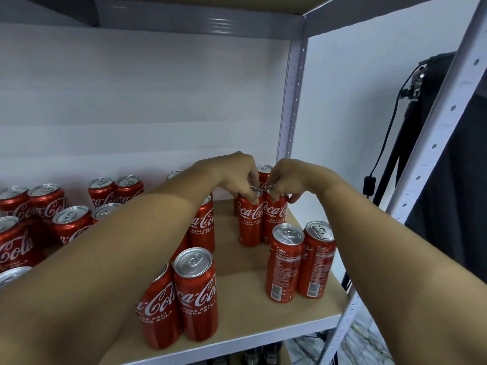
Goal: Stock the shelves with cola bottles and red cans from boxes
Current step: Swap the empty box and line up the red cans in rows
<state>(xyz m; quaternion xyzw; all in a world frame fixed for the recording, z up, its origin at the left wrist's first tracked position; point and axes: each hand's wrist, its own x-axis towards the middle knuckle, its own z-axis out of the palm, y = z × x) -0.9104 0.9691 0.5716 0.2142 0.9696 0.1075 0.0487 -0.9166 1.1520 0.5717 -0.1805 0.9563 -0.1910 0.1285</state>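
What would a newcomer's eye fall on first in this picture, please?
Two hands meet at the back right of the shelf: the left hand grips the top of one red can, the right hand the can beside it. More red cans stand in pairs in front and crowd the left.

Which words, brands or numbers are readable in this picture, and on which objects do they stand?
"Coca-Cola": white script on the red cans, for example the front can.
"RASA ASLI KURANG GULA": under the script on the can held by the left hand.
"Coke": atop the back label of the turned can and its neighbour.
Fine print and barcodes on those back labels: too small to read.
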